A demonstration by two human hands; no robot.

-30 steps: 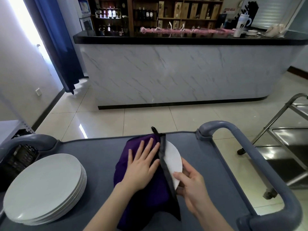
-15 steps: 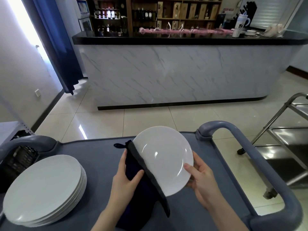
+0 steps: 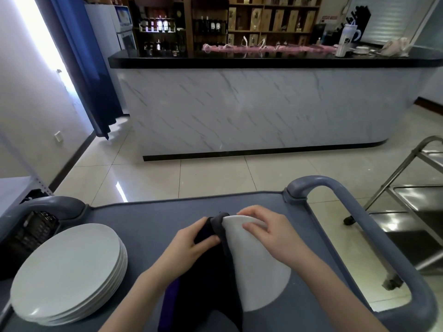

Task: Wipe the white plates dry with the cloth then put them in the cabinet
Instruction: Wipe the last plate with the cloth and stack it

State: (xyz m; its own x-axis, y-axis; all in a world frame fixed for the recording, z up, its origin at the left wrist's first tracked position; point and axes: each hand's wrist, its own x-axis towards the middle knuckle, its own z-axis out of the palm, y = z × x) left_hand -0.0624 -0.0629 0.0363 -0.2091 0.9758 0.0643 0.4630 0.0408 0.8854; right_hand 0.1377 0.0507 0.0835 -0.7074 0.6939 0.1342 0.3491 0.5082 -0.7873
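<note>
At left on the cart sits the plate stack; we hold one white plate to its right.
Our left hand pinches the dark cloth against the plate's left edge; our right hand curls its fingers over the upper rim.

Window glare left — soft, fisheye-bowed edges

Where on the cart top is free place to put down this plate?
Bare grey patches: the far strip of the cart top, beyond the cloth and held plate, and the gap between the plate stack and the cloth. The middle, under cloth and plate, is crowded.
</note>
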